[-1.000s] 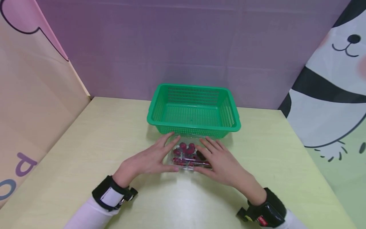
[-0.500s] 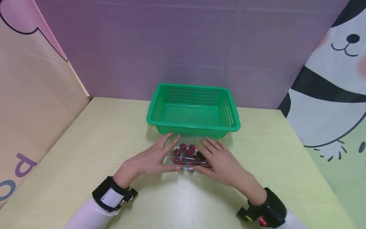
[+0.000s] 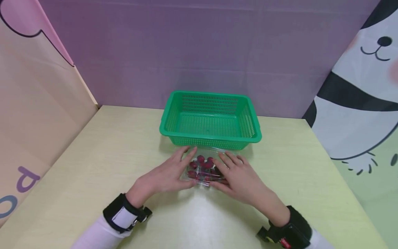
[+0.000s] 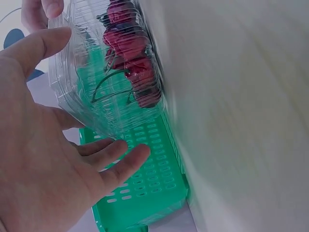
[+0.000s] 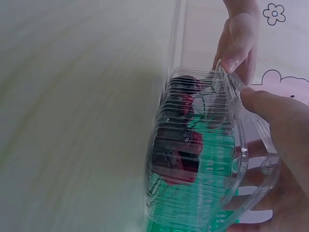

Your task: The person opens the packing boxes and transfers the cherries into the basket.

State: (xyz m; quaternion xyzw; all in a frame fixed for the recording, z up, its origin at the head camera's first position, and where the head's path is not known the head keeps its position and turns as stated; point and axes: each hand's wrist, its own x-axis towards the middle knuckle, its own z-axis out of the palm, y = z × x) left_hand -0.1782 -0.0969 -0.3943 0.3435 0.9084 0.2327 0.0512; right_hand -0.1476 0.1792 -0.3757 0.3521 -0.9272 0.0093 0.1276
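Note:
A clear plastic clamshell box [image 3: 206, 151] with dark red cherries [image 3: 200, 159] sits on the table. My left hand [image 3: 168, 176] holds its left end, the thumb at the front rim and the fingers spread toward the back. On the other end, my right hand [image 3: 244, 180] grips the lid [image 5: 265, 191], thumb on the front rim and fingers reaching over the top. In the right wrist view, the lid's edge stands apart from the tray's rim at the right end. Green stems show among the cherries in the left wrist view. The right hand hides part of the box from above.
A green slotted basket [image 3: 211, 137] stands right behind the box, with nothing in it. The pale wooden table [image 3: 124, 138] backs onto a purple cloth wall [image 3: 199, 45]. Printed panels flank it, a panda [image 3: 357, 93] on the right one.
The hands have shifted slightly, with the left wrist moving a little right and nearer. The cherries look slightly shifted under the plastic, and the reflections on the lid have changed.

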